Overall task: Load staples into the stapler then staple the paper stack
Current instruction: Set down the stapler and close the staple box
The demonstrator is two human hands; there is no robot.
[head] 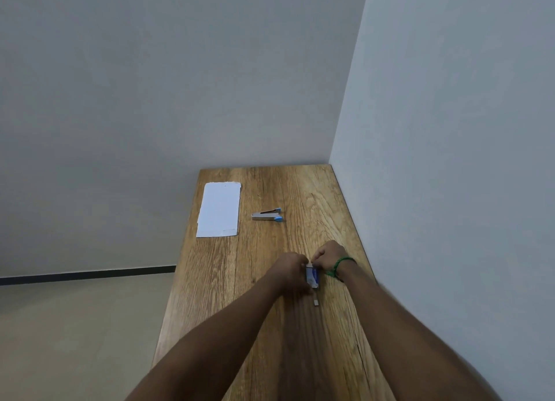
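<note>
Both grips closed on a small blue staple box (pixel 312 276), fingertips hidden behind knuckles.

Grey walls (pixel 150 85) meet in a corner behind the wooden desk (pixel 210 280), with beige floor (pixel 75 325) to the left. The paper stack (pixel 219 209) lies far left on the desk, and the stapler (pixel 267 215) is just right of it with its arms parted. At the near right, the left grip (pixel 289 276) curls round the box's side. The right grip (pixel 329 255), green band (pixel 342 265) at the wrist, pinches its far end, possibly a flap. A short staple strip (pixel 316 302) lies just below the box.
</note>
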